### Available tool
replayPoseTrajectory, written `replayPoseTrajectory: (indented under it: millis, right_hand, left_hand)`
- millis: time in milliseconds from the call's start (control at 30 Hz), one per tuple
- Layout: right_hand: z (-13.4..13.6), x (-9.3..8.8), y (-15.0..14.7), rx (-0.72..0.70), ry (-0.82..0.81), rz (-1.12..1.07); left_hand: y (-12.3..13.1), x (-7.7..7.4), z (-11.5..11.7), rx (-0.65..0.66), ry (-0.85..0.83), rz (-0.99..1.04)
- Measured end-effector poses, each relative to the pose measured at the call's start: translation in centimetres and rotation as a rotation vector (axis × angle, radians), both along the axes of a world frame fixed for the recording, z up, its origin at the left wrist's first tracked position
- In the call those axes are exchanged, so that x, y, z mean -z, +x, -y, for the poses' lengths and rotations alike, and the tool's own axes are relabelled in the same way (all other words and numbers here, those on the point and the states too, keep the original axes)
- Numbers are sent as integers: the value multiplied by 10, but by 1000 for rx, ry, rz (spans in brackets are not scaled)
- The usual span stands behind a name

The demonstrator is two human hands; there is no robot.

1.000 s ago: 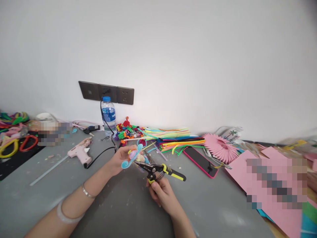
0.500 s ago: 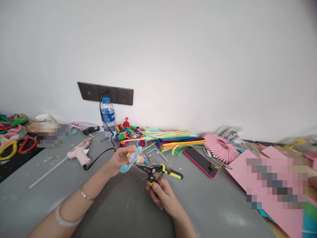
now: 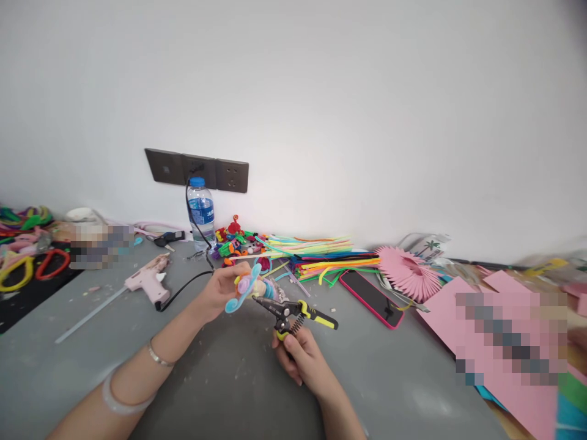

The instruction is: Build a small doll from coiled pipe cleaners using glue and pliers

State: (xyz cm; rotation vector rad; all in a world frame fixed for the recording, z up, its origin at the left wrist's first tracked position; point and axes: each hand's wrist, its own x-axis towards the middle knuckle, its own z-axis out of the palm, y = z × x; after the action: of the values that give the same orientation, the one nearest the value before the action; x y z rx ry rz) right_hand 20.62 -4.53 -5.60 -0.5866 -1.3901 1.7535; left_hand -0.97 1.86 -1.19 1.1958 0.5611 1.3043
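My left hand (image 3: 223,289) pinches a small pipe-cleaner figure (image 3: 261,289). A curled light-blue strip runs across its front, with purple, orange, cream and blue coils behind. In my right hand (image 3: 302,360) is a pair of wire-stripper pliers (image 3: 285,309) with black-and-yellow handles and a spring. One handle lies in my fingers while the other sticks out to the right. The plier tips point left, at the lower side of the figure. Whether they touch or grip it, I cannot tell.
A pink hot glue gun (image 3: 149,282) lies left, its cord running to the wall socket (image 3: 197,170). Behind stand a water bottle (image 3: 200,214) and colourful pipe cleaners (image 3: 339,263). Right are a phone (image 3: 372,299), a pink pleated paper ring (image 3: 408,272) and pink sheets (image 3: 509,342); scissors (image 3: 52,264) lie far left.
The figure in my left hand has tilted and shifted slightly to the right. The plier tips have risen a little beside it; my right hand has barely moved.
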Motion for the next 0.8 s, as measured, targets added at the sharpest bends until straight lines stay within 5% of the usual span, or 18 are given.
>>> replayPoseTrajectory:
  millis: [800]
  right_hand:
    - [0,-1,1,-30,-42,-22]
  left_hand:
    - [0,-7,2,32,86,-50]
